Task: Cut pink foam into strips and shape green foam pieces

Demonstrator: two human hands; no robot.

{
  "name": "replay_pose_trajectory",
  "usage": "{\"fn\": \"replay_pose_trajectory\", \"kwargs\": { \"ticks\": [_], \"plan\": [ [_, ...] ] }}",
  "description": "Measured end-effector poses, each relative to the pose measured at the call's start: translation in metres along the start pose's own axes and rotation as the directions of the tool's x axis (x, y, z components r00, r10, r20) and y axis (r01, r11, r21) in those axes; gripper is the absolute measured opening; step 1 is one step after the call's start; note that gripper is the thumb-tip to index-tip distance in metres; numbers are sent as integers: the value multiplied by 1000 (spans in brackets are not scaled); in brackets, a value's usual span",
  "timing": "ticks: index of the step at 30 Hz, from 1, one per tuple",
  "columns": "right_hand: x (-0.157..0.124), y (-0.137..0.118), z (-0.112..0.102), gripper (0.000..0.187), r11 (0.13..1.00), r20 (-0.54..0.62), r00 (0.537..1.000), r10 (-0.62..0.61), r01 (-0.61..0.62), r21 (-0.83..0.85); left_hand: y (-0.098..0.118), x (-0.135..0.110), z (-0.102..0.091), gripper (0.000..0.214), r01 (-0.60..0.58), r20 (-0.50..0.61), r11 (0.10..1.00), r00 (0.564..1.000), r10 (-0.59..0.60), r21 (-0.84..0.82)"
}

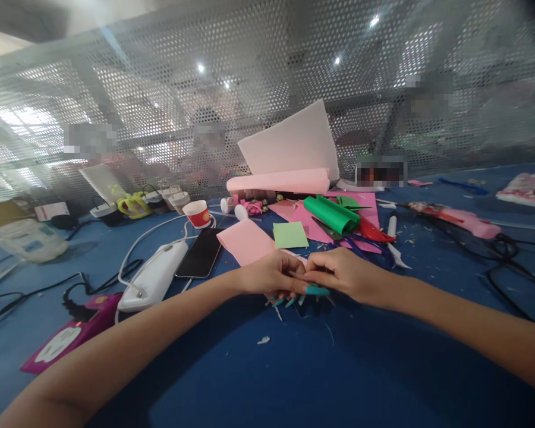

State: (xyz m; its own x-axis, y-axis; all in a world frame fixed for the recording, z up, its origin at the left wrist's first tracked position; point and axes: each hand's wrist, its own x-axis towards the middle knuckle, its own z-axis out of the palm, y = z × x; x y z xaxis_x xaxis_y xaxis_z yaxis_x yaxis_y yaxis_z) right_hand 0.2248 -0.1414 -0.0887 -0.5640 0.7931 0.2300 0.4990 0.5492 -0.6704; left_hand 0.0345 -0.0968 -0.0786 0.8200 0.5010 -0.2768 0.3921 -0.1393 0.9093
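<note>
My left hand and my right hand meet over the front of the blue table. The fingers of both are closed in a pinch, tips together. Whatever lies between them is small and mostly hidden; I cannot make out what it is. Long teal nails show on the left fingers. Just behind the hands lie a pink paper sheet and a light green paper square. Farther back, a green paper roll rests on bright pink sheets.
A phone, a white power strip, a purple power block and cables stand left. A red paper cup is behind them. A pink glue gun lies right. A perforated metal screen closes the back.
</note>
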Motion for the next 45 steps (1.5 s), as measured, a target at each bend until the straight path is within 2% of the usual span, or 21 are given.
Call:
{"fn": "replay_pose_trajectory", "kwargs": {
  "ticks": [6,10,14,17,19,21,23,26,28,35,38,42,45],
  "plan": [
    [-1,3,2,44,938,9,993,121,-117,326,1,0,1,35,-44,-9,999,999,44,-9],
    [1,0,1,39,949,15,989,146,-145,279,0,1,1,36,-29,-16,1000,999,29,9],
    [1,-3,-1,34,972,11,994,107,-107,209,-1,1,1,36,-17,-26,1000,1000,16,-9],
    [1,-1,-1,35,971,-8,997,77,-73,228,0,0,1,35,-13,-25,1000,1000,13,-6],
    [0,2,1,40,954,-53,994,99,-80,288,0,0,1,35,-23,-26,1000,999,22,-17],
    [0,4,3,47,917,-91,984,153,-107,384,-1,1,2,35,-54,-58,997,997,51,-54],
    [1,3,7,50,869,-81,975,209,-147,473,-5,3,2,35,-115,-139,990,985,102,-87],
    [2,-1,12,48,816,-60,962,267,-192,546,-11,7,1,34,-180,-251,982,955,160,-59],
    [3,-3,14,45,788,-54,952,302,-217,576,-13,8,2,33,-181,-264,983,950,165,-36],
    [2,1,11,46,800,-41,975,219,-155,580,-6,5,5,34,-146,-286,989,949,133,-24],
    [1,0,9,37,840,-26,979,204,-161,518,-6,6,5,34,-143,-299,990,944,139,8],
    [1,-1,10,32,883,-112,970,218,-147,445,-8,9,5,32,-151,-337,988,929,153,32],
    [2,0,12,33,879,-198,950,239,-126,459,-7,9,5,33,-124,-363,992,923,124,25]
  ]
}}
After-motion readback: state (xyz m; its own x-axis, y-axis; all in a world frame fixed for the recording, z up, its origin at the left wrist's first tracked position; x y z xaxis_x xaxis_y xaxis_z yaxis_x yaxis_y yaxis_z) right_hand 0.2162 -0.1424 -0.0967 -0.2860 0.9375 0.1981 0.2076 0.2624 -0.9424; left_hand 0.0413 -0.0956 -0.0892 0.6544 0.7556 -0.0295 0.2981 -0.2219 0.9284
